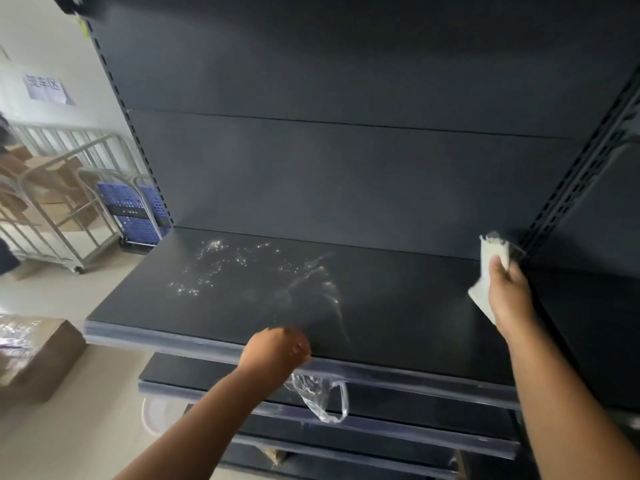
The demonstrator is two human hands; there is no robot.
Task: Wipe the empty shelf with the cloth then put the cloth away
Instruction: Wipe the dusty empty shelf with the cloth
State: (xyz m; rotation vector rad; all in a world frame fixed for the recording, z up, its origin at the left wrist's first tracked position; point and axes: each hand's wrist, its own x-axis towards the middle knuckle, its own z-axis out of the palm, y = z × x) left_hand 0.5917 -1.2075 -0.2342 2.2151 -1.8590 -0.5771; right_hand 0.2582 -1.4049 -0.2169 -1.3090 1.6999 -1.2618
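The empty dark shelf (398, 306) stretches across the middle of the head view, with wet droplets (211, 268) on its left half and a smeared streak (329, 292) near the centre. My right hand (509, 292) grips a white cloth (493, 252) at the shelf's far right, close to the slotted upright. My left hand (277, 349) rests closed at the shelf's front edge and holds a clear plastic bag (320, 396), which hangs down in front of the lower shelves.
Lower dark shelves (381, 427) step out below. A slotted upright (575, 181) rises on the right. On the left stand a metal cart with cardboard (59, 199), a blue crate trolley (135, 209) and a wrapped brown box (31, 355) on the floor.
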